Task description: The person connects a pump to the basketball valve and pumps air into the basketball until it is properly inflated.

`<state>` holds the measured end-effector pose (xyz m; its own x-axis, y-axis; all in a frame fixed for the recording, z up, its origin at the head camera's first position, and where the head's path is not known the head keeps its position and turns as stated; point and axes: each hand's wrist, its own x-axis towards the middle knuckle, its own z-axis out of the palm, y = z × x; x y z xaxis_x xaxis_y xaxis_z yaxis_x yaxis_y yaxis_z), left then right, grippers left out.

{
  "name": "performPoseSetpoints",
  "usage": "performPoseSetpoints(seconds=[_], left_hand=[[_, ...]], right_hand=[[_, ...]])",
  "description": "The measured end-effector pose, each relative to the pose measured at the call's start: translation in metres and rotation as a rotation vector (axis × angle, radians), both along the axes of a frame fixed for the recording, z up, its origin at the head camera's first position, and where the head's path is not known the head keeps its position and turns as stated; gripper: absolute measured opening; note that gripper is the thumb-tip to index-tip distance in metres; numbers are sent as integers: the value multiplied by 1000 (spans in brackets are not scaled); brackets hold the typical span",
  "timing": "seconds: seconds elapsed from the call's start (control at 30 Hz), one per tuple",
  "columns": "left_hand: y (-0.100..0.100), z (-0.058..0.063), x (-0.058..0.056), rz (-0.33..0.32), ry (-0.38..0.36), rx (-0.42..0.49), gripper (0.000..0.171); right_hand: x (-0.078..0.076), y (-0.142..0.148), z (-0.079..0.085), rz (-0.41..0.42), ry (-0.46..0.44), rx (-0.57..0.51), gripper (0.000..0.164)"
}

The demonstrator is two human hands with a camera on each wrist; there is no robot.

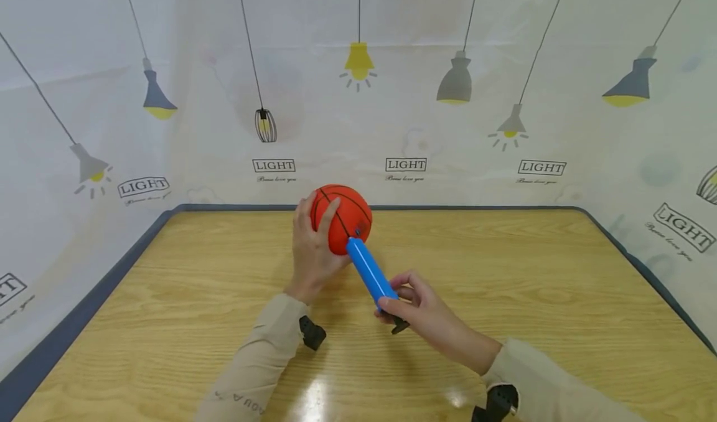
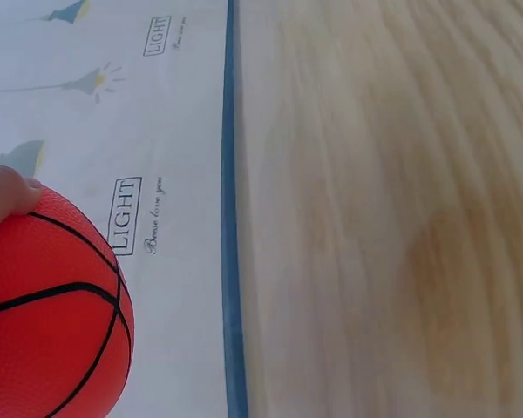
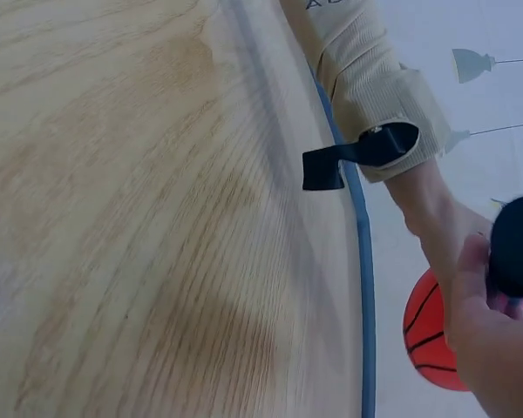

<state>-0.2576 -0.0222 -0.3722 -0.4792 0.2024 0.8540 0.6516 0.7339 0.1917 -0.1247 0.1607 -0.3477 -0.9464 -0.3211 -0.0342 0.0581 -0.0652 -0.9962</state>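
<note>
A small red-orange basketball [image 1: 350, 201] with black lines is held up by my left hand [image 1: 309, 248], its fingers and thumb spread around the ball's left side. In the left wrist view the ball [image 2: 57, 340] fills the lower left corner, with one fingertip [image 2: 13, 193] on it. A blue hand pump [image 1: 370, 269] slants from the ball down to my right hand [image 1: 426, 310]. Its tip is right at the ball's lower right surface. My right thumb and fingers grip the pump's near end, by its black handle [image 1: 400, 327]; the handle's round end [image 3: 518, 248] shows in the right wrist view.
A wooden table [image 1: 185, 310] with a dark blue border lies under both hands. White sheeting [image 1: 313, 67] printed with hanging lamps stands behind it and at both sides. Black camera mounts [image 1: 312, 333] sit on both wrists, over beige sleeves.
</note>
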Motion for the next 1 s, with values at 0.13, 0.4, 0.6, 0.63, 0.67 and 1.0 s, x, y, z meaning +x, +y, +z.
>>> performPoseSetpoints(seconds=[0.13,0.4,0.6,0.63,0.67,1.0], left_hand=[[-4,7,1,3,57,-47,89],[-1,11,8,-53,102,-152,89],[0,4,6,-73,88,-192,87],[0,3,5,-70,78,-201,87],[-1,2,5,-67,64,-208,87],[1,-6,3,-131,-73,-94,95]], right_hand=[[-8,3,-1,80,-52,57,48],[-35,-5,1,90,-168,8,56],[-36,-22,1,37,-227,-9,49],[-37,-23,1,30,-232,-3,48],[-37,-24,1,26,-237,6,46],[-41,-31,6,16,-216,1,38]])
